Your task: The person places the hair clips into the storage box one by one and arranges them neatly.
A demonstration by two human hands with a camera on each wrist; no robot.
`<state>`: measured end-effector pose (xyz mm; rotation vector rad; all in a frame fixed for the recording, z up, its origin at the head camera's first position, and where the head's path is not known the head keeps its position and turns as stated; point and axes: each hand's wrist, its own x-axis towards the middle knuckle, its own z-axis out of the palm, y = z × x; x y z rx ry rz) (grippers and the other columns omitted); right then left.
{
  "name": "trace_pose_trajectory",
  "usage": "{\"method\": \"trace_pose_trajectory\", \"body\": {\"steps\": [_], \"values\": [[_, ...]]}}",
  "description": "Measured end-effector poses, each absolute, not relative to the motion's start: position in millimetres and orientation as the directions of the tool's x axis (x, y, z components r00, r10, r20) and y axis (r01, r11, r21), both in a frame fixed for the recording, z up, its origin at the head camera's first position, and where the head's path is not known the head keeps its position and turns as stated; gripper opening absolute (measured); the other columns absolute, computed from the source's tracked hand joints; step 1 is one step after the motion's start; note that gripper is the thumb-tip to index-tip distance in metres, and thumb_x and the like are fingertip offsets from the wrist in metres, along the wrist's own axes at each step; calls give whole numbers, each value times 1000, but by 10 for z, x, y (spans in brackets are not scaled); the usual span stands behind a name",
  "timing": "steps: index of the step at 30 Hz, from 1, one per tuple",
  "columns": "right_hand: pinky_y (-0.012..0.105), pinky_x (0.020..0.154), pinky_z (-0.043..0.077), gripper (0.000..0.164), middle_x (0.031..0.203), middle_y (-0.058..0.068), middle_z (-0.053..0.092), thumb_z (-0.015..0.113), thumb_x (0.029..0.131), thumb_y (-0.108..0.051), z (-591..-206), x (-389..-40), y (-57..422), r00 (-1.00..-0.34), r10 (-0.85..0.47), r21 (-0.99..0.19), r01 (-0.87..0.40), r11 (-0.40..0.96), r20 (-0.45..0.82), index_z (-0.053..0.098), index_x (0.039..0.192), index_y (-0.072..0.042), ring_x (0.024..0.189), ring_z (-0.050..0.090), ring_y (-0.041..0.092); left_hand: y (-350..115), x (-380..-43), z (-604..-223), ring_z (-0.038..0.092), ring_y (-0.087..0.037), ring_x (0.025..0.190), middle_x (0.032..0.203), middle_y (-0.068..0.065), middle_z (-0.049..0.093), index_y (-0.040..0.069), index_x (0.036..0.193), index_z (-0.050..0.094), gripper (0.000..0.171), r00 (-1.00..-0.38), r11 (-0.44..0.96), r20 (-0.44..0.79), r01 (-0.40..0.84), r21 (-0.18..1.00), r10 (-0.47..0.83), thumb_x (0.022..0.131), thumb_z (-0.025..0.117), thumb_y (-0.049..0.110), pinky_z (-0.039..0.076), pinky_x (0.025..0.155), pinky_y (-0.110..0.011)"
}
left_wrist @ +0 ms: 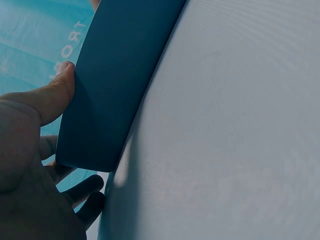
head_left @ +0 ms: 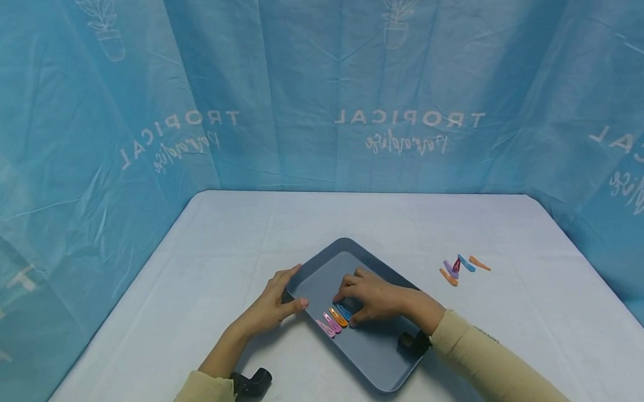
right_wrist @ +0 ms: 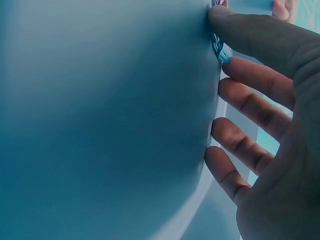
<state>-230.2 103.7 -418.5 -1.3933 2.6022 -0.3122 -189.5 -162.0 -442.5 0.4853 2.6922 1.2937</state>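
Note:
A grey-blue rectangular tray [head_left: 384,364] lies at an angle on the white table. My left hand [head_left: 271,305] holds its left corner, thumb and fingers spread along the rim; the left wrist view shows the thumb [left_wrist: 62,92] against the tray's outer wall. Inside the tray, snap hair clips lie side by side in a row: pink clips [head_left: 328,325], an orange clip [head_left: 339,317] and a blue clip [head_left: 344,312] at the right end. My right hand [head_left: 371,295] reaches over the tray and pinches at the blue clip [right_wrist: 223,54] between thumb and index finger, the other fingertips close over the tray bottom.
Right of the tray, several loose hair clips lie on the table: an orange clip [head_left: 448,277], a purple clip [head_left: 450,269], a dark red clip [head_left: 456,265], a blue clip [head_left: 466,263] and another orange clip [head_left: 480,263]. A blue printed curtain [head_left: 306,89] hangs behind the table.

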Motion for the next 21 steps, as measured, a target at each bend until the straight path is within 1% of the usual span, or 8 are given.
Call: {"method": "trace_pose_trajectory", "body": {"steps": [8, 14, 17, 21], "values": [[29, 86, 40, 48, 117, -6, 54, 75, 79, -39, -4188, -2299, 1044, -542, -838, -275, -799, 535, -57, 62, 122, -22, 99, 39, 11, -1622, -1899, -4421, 25, -34, 137, 149, -16, 28, 18, 152, 21, 81, -940, 584, 16, 224, 780, 340, 88, 65, 38, 27, 107, -61], [33, 91, 41, 49, 119, -5, 54, 74, 80, -40, -4176, -2310, 1047, -553, -829, -319, -772, 549, -87, 61, 124, -22, 106, 41, 12, -1623, -1902, -4433, 26, -35, 137, 149, -16, 29, 18, 152, 21, 81, -942, 583, 17, 221, 782, 334, 87, 66, 38, 27, 107, -61], [34, 92, 42, 48, 119, -6, 55, 74, 80, -38, -4156, -2317, 1045, -561, -822, -337, -758, 558, -97, 61, 124, -21, 108, 42, 12, -1623, -1905, -4438, 26, -34, 137, 149, -16, 29, 18, 152, 21, 81, -943, 585, 22, 224, 779, 332, 87, 66, 38, 27, 107, -61], [35, 93, 43, 48, 117, -5, 57, 74, 80, -34, -4095, -2317, 1062, -568, -819, -336, -759, 558, -77, 61, 124, -19, 108, 44, 13, -1621, -1900, -4431, 27, -34, 136, 149, -15, 30, 18, 152, 22, 81, -944, 589, 29, 229, 775, 328, 87, 66, 37, 27, 107, -60]]}}
